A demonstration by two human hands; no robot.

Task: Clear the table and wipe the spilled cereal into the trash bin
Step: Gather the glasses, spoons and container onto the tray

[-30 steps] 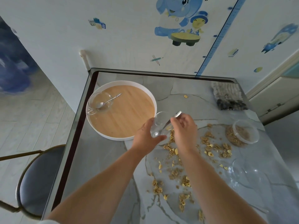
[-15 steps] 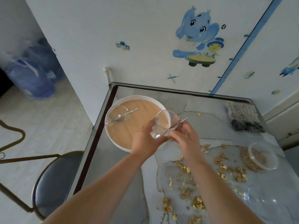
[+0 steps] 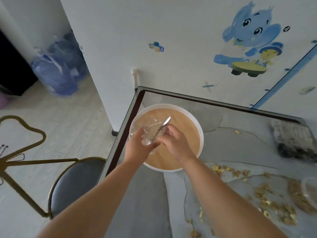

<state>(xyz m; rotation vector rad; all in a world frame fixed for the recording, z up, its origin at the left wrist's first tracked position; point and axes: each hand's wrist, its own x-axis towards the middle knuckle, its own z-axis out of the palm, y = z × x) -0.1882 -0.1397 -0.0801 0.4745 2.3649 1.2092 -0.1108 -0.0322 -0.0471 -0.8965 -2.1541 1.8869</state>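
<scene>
My left hand [image 3: 137, 150] grips a clear glass bowl [image 3: 149, 140] from its near side and holds it over the left part of the round wooden tray [image 3: 185, 134] with a white rim. My right hand [image 3: 176, 143] pinches a metal spoon [image 3: 163, 125] whose end sticks up over the bowl. A second clear glass bowl [image 3: 140, 121] stands on the tray right behind the held one, partly hidden by it. Spilled cereal [image 3: 267, 196] lies scattered across the grey marble table [image 3: 151, 194] to the right.
A grey cloth [image 3: 291, 136] lies at the table's far right. A clear container [image 3: 311, 189] with cereal is cut off by the right edge. A dark padded chair [image 3: 77, 182] stands left of the table. Blue water jugs [image 3: 54, 73] sit on the floor by the wall.
Both hands have carried the glass bowl and spoon away from the cereal, leftward over the tray, to right beside the other glass bowl. The view has swung left.
</scene>
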